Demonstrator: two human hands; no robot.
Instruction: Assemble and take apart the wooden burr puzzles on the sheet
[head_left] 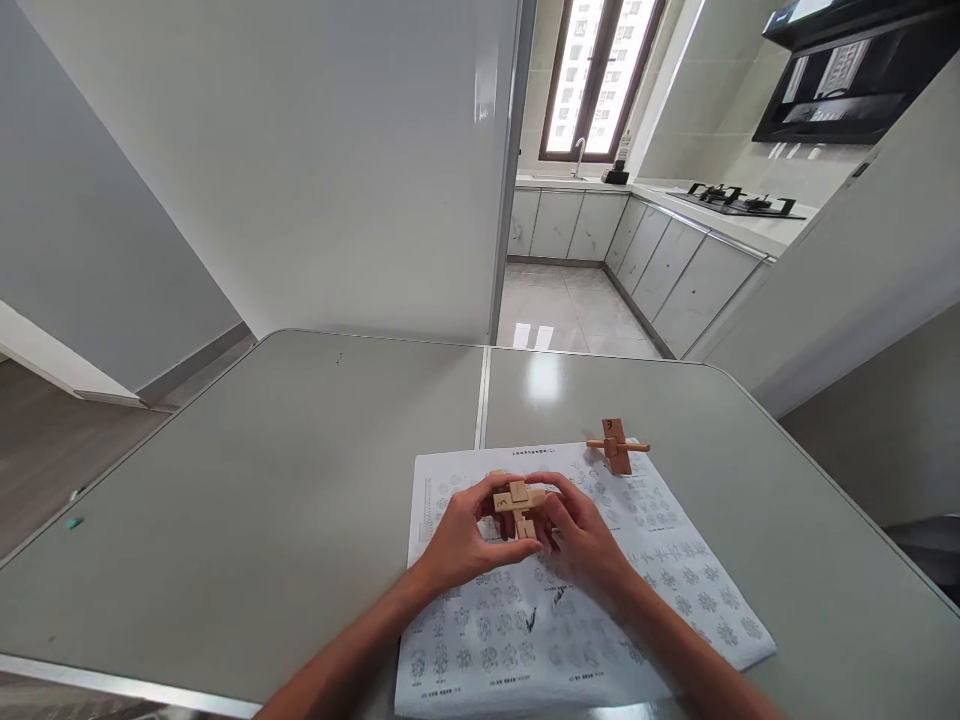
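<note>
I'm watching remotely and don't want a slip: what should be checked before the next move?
1. Left hand gripping the wooden assembly: ok.
2. Right hand also on it: ok.
3. Wooden assembly fully fitted together: cannot tell; the hands hide part.
4. Printed sheet lying face up on the table: ok.
5. Printed sheet fully readable: not ok; hands cover some of it.
6. Separate wooden piece, at the sheet's far right corner, apart from both hands: ok.
</note>
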